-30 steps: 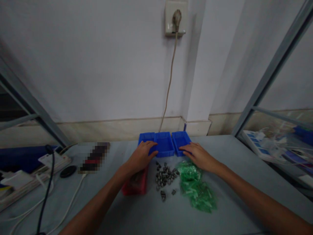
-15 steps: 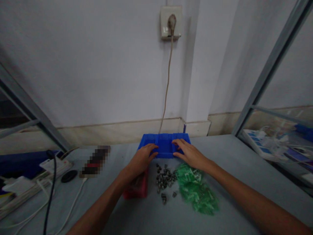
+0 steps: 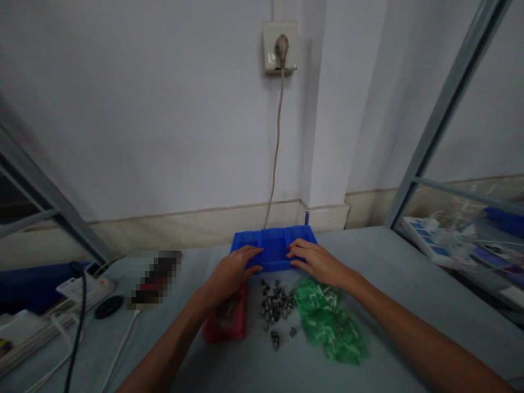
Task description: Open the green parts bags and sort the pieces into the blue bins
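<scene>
A blue divided tray (image 3: 275, 248) stands near the wall. My left hand (image 3: 233, 270) reaches over its front left part, thumb and fingers spread apart. Across from it, my right hand (image 3: 315, 262) is at the tray's front right part, also with fingers apart. Both hands appear to touch the tray, but neither is seen closed round it. In front lies a loose pile of small metal pieces (image 3: 278, 305), too blurred to name exactly. A red container (image 3: 229, 319) sits partly under my left forearm. Green plastic bagging (image 3: 333, 322) with small pieces lies below my right wrist.
On the left are a phone-like pixelated object (image 3: 155, 278), a black round disc (image 3: 109, 307), a power strip (image 3: 92, 289) and cables. Grey metal posts (image 3: 434, 125) flank the table. A plugged-in cord (image 3: 277, 142) hangs down the wall behind the tray.
The view has tilted and shifted slightly. Both hands stay at the tray, with their fingers a little further apart. The metal pieces, red container and green bagging appear unmoved.
</scene>
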{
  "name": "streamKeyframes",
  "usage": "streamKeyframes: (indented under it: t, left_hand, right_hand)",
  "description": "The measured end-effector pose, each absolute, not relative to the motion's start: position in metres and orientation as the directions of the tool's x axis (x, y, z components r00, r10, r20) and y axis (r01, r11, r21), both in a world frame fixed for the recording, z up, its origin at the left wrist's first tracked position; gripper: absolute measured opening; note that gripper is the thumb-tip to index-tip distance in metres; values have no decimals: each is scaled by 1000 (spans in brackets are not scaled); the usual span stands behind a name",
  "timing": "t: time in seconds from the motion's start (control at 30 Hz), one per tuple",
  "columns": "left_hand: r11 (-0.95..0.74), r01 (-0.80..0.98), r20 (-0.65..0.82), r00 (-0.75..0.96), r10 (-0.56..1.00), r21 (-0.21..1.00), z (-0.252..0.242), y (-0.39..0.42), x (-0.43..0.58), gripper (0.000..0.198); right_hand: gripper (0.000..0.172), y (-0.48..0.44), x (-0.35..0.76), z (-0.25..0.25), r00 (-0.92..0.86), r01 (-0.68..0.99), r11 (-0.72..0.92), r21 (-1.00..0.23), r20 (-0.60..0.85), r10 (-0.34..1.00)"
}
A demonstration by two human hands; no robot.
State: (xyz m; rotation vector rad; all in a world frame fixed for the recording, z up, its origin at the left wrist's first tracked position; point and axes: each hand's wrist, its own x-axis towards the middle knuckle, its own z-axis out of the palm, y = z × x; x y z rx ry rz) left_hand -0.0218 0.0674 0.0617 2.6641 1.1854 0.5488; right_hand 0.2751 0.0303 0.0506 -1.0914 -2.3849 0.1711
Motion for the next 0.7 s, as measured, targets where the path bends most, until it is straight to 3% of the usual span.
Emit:
streamKeyframes:
  t: [0.27, 0.47, 0.6, 0.7]
  left_hand:
    - [-691, 672, 249, 645, 723, 266, 65, 72, -21, 38]
    - [-709, 671, 270, 657, 704, 216, 69, 71, -19, 38]
    - [-705, 691, 360, 624, 694, 159, 74, 54, -25, 51]
    - [-718, 676, 417, 613, 671, 164, 76, 29, -37, 48]
  right_hand:
    - [41, 29, 280, 45, -497, 681, 641, -354, 419, 760]
    - [40, 29, 279, 45, -512, 692, 644, -326, 407, 757]
    - [41, 18, 276, 58, -457, 752, 600, -273, 441, 773]
    - [41, -5, 270, 70, -454, 771, 587, -247, 433, 779]
